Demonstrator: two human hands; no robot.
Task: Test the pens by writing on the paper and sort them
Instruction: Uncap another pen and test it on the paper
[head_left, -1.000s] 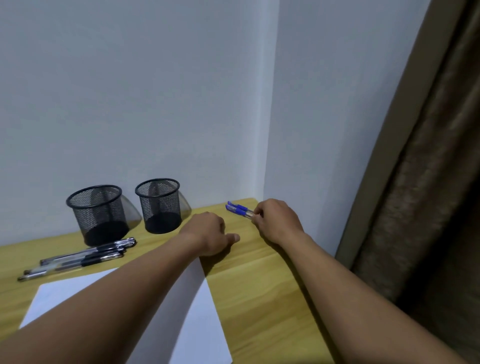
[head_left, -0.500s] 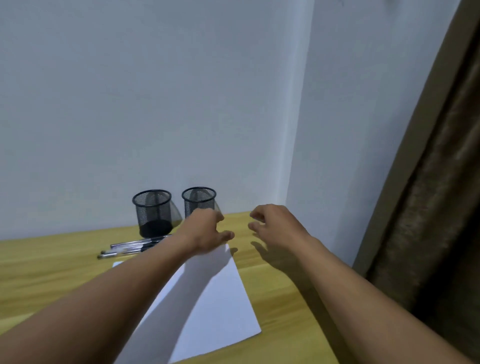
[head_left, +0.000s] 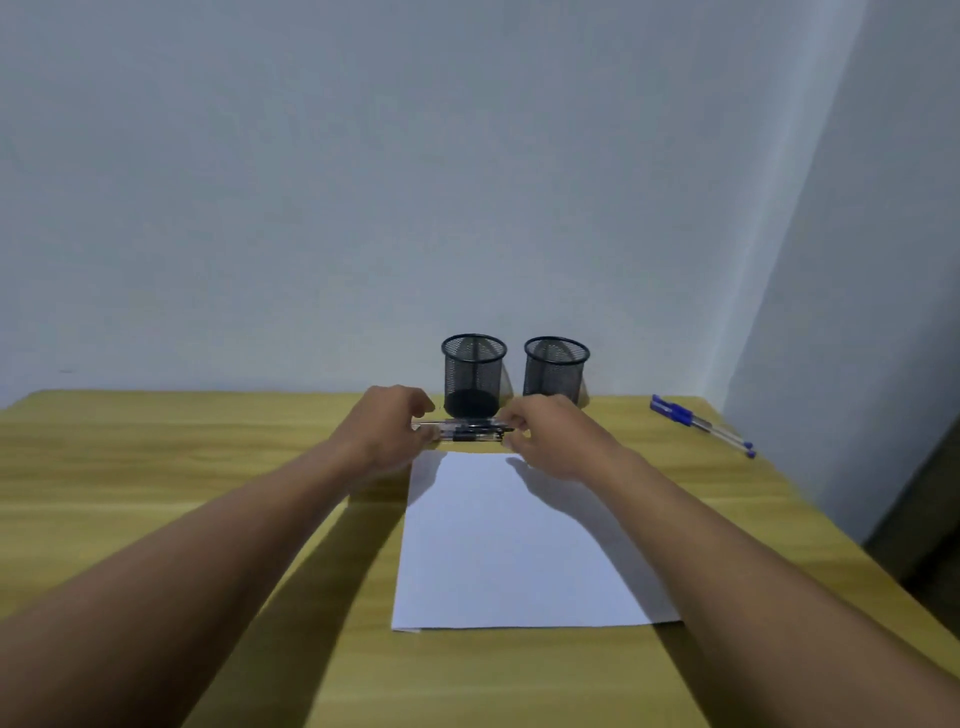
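Black pens (head_left: 472, 432): we see a small bundle lying crosswise on the table, just beyond the paper's far edge and in front of the left cup.
Left hand (head_left: 387, 428): our fingers curl around the bundle's left end.
Right hand (head_left: 550, 434): our fingers pinch its right end.
Paper (head_left: 519, 545): a blank white sheet, flat between our forearms.
Mesh cups: left cup (head_left: 474, 371) and right cup (head_left: 556, 370) stand upright, side by side by the wall.
Blue pens (head_left: 698, 423): two, lying at the far right, well apart from the bundle.
Table (head_left: 156, 467): yellowish wood.

Black mesh cups (head_left: 474, 371) — blue pens (head_left: 696, 422)
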